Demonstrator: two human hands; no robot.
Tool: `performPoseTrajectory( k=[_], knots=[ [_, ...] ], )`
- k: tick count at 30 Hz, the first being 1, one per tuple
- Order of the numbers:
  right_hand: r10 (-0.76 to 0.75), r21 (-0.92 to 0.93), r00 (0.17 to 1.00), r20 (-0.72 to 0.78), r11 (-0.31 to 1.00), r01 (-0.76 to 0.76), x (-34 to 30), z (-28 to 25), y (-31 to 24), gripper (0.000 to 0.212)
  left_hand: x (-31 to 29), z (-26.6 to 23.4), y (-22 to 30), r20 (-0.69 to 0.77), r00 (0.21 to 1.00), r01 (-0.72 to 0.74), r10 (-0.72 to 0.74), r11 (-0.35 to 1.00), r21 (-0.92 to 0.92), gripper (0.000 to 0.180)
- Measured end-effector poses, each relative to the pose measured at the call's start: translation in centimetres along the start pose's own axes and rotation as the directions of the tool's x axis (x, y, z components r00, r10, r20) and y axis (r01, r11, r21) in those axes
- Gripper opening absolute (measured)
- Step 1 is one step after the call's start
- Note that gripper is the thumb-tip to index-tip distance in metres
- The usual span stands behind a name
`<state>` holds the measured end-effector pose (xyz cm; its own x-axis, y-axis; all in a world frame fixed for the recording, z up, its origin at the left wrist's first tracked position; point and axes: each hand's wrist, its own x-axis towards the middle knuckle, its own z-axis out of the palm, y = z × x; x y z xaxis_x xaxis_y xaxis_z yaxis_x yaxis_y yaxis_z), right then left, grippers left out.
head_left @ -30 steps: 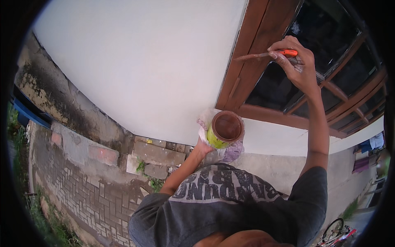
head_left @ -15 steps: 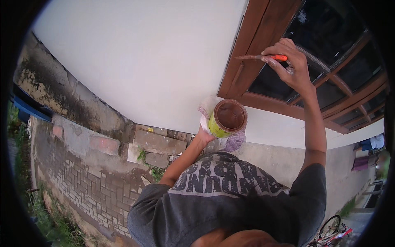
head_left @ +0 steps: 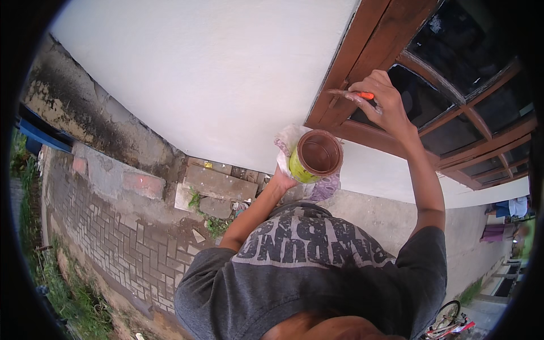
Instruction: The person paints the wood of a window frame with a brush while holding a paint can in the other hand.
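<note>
My right hand (head_left: pixel 387 106) is closed around a paintbrush with an orange handle (head_left: pixel 366 96). The brush's brown-smeared end points left and lies over the brown wooden window frame (head_left: pixel 371 56), near its lower left corner; whether the bristles touch the wood is hard to tell. Pale smears mark my fingers. Lower down, my left hand (head_left: pixel 285 178) holds up a yellow-green paint can (head_left: pixel 306 172) from its left side. Brown paint coats the can's inside and rim. A white and purple patterned cloth (head_left: pixel 325 188) is bunched around the can, partly hiding my left fingers.
A white wall (head_left: pixel 198 73) stands left of the window and below it. Dark glass panes (head_left: pixel 453 42) sit between the wooden bars. Broken slabs (head_left: pixel 218 184) and weeds lie at the wall's foot, beside brick paving (head_left: pixel 124 243). A bicycle (head_left: pixel 447 320) stands at the lower right.
My right hand has come down and slightly left with the brush, along the window frame. The view has shifted a little; my left hand still holds the can.
</note>
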<state>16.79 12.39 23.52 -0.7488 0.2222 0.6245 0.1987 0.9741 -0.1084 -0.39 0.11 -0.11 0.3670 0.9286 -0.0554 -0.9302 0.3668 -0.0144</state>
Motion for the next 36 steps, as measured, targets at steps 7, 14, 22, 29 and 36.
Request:
performPoseTrajectory(
  k=[7,14,22,29,36],
  knots=[
    [-0.115,-0.089,0.976,-0.183,0.991,0.1,1.5,-3.9,-1.6,0.019,-0.4,-0.2,0.1,0.081,0.997,-0.003,0.0,1.0,0.026,0.059],
    [-0.058,-0.091,0.996,-0.07,0.995,0.051,0.9,-0.9,-0.9,0.021,0.3,0.3,0.1,-0.01,1.0,0.02,-0.02,1.0,0.004,0.06],
    [-0.013,-0.065,0.915,-0.404,0.998,-0.015,-1.0,-9.8,-6.0,0.011,0.4,0.4,0.2,0.012,0.997,0.075,-0.075,0.996,0.039,0.062],
    [0.329,0.22,0.914,0.236,0.898,-0.38,-4.0,-4.4,-10.1,0.017,0.6,1.1,0.4,-0.067,0.998,0.009,-0.003,0.997,0.082,0.053],
    [0.353,0.225,0.85,0.392,0.859,-0.46,-5.3,0.2,-8.0,0.026,1.4,-1.2,0.3,0.004,0.996,0.093,-0.093,0.995,-0.026,0.058]
  ],
)
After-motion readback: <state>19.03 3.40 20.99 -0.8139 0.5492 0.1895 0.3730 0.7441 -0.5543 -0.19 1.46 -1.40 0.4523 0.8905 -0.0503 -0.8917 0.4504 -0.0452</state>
